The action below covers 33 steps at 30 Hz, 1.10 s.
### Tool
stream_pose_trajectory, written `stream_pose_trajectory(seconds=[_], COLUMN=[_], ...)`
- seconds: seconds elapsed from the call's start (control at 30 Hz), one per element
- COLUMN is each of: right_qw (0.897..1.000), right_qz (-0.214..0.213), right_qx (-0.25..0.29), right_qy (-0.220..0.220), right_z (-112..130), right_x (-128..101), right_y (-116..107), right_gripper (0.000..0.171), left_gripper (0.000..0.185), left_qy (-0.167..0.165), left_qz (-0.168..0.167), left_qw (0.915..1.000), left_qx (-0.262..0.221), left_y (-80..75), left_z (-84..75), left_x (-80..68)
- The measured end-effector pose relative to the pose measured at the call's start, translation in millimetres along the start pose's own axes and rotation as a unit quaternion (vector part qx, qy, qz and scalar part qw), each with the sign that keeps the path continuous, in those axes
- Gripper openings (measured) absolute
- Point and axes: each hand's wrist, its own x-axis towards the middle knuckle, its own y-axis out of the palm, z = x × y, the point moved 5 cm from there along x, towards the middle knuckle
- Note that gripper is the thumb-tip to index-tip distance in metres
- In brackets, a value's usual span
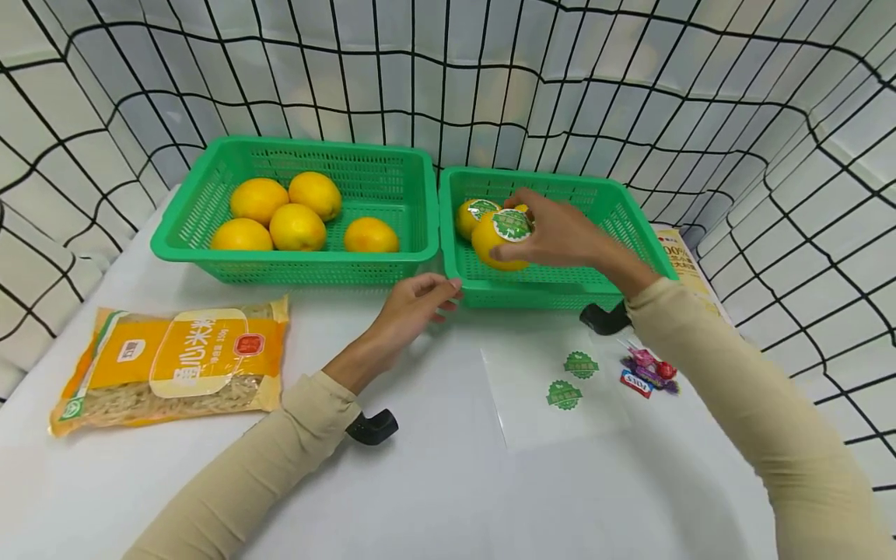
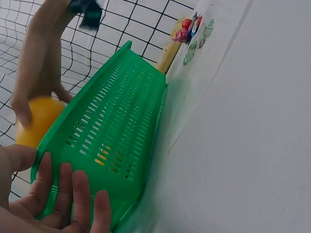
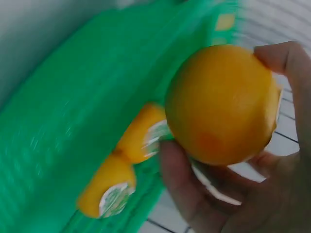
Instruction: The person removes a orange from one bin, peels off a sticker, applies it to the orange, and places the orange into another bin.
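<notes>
My right hand (image 1: pixel 560 233) holds an orange (image 1: pixel 498 243) between thumb and fingers over the right green basket (image 1: pixel 560 297). A round green-and-white sticker (image 1: pixel 512 225) shows on that fruit. In the right wrist view, two more stickered oranges, one nearer (image 3: pixel 109 187) and one farther (image 3: pixel 141 133), lie in the basket below the held orange (image 3: pixel 221 104). My left hand (image 1: pixel 416 307) is at the basket's front left corner. In the left wrist view its thumb meets the rim and its fingers (image 2: pixel 81 194) lie loosely extended along the outer wall.
A left green basket (image 1: pixel 315 268) holds several unstickered oranges (image 1: pixel 297 227). In front lies a bag of noodle-like food (image 1: pixel 175 362). A clear sheet (image 1: pixel 521 420) bears two green stickers (image 1: pixel 564 394), beside wrapped candies (image 1: pixel 651 369). A yellow packet (image 1: pixel 682 260) and black wire mesh (image 1: pixel 448 85) stand behind.
</notes>
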Motion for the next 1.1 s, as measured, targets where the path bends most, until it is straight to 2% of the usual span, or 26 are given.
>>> stream_pose_trajectory(seconds=[0.07,0.17,0.27,0.33,0.5,0.67,0.9,1.1], right_qw=[0.998,0.99,0.983,0.98,0.98,0.979,0.984,0.984], right_qz=[0.045,0.115,0.17,0.186,0.187,0.187,0.162,0.158], right_qx=[-0.045,-0.075,-0.071,-0.066,-0.059,-0.072,-0.079,-0.082], right_qy=[0.008,0.018,0.028,0.026,0.024,0.045,0.007,0.006], right_z=[-3.1,-6.4,-8.9,-9.0,-10.8,-14.6,-6.4,-10.4], right_x=[21.4,43.0,55.2,60.5,66.7,64.1,68.1,63.5], right_y=[2.5,11.5,23.0,29.4,35.9,33.9,34.1,38.6], right_gripper=[0.077,0.072,0.065,0.064,0.066,0.067,0.063,0.065], left_gripper=[0.036,0.035,0.035,0.036,0.035,0.036,0.042,0.044], left_qy=[0.002,0.003,0.002,-0.001,0.0,0.004,-0.004,-0.005], left_qz=[0.002,0.003,0.001,0.001,-0.001,0.0,-0.001,-0.003], left_qw=[1.0,1.0,1.0,1.0,1.0,1.0,0.9999,0.9994], left_qx=[-0.001,-0.003,0.001,0.004,0.007,0.007,0.016,0.034], left_y=[-0.4,-0.1,0.5,0.9,1.0,0.1,-1.7,-2.8], left_z=[0.0,0.4,0.8,0.4,-2.1,-3.1,-1.9,3.7], left_x=[1.4,3.4,4.1,3.8,3.1,3.2,2.5,-1.9])
